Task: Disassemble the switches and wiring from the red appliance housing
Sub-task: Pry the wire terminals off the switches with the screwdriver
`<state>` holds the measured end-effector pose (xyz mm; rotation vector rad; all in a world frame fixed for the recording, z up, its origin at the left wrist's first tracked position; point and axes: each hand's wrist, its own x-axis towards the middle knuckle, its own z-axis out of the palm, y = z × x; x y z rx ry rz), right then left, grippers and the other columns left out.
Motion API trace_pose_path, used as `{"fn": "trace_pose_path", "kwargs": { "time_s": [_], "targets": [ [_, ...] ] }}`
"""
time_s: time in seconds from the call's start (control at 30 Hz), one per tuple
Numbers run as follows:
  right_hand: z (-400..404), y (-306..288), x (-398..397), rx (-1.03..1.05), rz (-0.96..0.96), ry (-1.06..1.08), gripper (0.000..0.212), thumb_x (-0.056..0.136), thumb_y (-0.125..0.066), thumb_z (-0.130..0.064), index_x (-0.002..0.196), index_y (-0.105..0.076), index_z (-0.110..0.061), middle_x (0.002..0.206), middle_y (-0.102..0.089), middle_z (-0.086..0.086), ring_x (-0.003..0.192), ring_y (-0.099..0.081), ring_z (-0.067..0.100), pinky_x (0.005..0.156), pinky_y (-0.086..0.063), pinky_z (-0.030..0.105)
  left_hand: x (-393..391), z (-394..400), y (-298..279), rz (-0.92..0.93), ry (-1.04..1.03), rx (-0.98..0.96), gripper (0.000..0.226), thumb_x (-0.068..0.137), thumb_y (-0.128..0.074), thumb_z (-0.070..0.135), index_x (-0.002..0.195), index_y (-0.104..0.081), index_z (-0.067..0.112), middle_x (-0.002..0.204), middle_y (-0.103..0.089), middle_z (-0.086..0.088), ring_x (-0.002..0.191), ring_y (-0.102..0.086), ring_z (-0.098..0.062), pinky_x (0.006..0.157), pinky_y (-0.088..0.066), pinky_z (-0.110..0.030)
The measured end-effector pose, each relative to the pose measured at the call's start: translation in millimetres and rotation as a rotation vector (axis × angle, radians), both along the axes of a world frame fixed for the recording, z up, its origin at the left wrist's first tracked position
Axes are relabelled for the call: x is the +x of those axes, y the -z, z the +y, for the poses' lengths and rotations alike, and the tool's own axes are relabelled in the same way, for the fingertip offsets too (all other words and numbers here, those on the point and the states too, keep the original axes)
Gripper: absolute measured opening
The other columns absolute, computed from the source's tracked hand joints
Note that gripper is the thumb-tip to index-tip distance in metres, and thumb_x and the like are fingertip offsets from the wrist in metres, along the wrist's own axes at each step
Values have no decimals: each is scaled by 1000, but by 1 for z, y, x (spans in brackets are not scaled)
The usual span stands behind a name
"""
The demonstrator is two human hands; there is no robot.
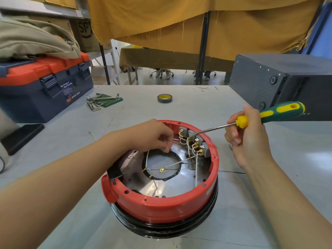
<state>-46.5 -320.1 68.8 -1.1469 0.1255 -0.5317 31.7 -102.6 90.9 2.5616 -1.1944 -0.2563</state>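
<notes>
left hand (154,135) pinching white wire (147,159) inside red housing (161,203), right hand (246,139) gripping screwdriver (265,116) at switches (195,141)

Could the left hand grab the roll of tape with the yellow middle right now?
Probably not right away. The left hand is pinching a thin white wire inside the round red plastic housing. The dark tape roll with the yellow core lies on bare table beyond, so it must let go first.
</notes>
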Motion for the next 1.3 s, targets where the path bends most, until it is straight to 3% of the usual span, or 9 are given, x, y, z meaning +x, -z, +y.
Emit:
{"fn": "trace_pose_path", "kwargs": {
  "time_s": [0.6,0.73,0.8,0.87,0.93,1.0,1.1,1.3],
  "targets": [
    [-2,-2,-1,-11,12,29,54,98,-40,-33,48,-57,-19,39,-34,-1,36,-26,8,38,-22,17,2,4,-4,87,-50,-61,17,82,-69,7,86,-65,23,78,-67,11,68,-59,5,69,-44,-7],
    [-3,-4,-1,-46,4,90,53,95,-43,-35,47,-57,-20,39,-35,-2,35,-27,8,38,-23,16,-1,1,-8,40,-92,-175,14,79,-74,14,89,-65,19,79,-66,4,65,-57,4,64,-44,-9],
    [-4,-6,-2,-68,0,119,50,92,-45,-38,47,-57,-20,40,-35,-3,36,-28,8,38,-22,17,-4,-2,-11,-44,-133,-227,27,75,-78,27,96,-62,21,89,-61,3,73,-55,-1,68,-46,-14],
    [-5,-8,-3,-76,-7,142,46,86,-48,-43,47,-56,-20,40,-35,-2,37,-28,9,39,-22,19,-5,-6,-12,-151,-155,-215,50,71,-78,42,113,-55,25,108,-51,4,96,-50,-9,83,-43,-19],
    [-6,-10,-4,-89,-22,168,44,83,-49,-45,47,-55,-20,40,-35,-2,37,-28,9,40,-22,20,-8,-8,-12,-160,-162,-92,82,68,-74,56,136,-38,28,133,-37,2,123,-36,-16,104,-35,-32],
    [-6,-12,-5,-109,-39,186,45,81,-49,-45,44,-55,-20,38,-35,-3,36,-28,9,39,-23,18,-9,-12,-8,-139,-162,82,102,66,-69,66,147,-18,31,149,-22,2,135,-24,-22,113,-24,-42],
    [-4,-13,-6,-153,-49,190,46,82,-49,-45,44,-56,-21,37,-36,-5,36,-30,8,38,-25,16,-9,-17,0,-180,-151,223,104,69,-58,74,150,-7,34,155,-18,4,139,-22,-26,115,-17,-44],
    [-2,-14,-10,-265,-57,221,47,86,-48,-45,47,-58,-22,37,-38,-7,36,-34,5,36,-28,16,-3,-17,-2,-131,-70,144,88,76,-57,69,148,-17,36,149,-28,5,137,-26,-21,115,-15,-45]
  ]
}}
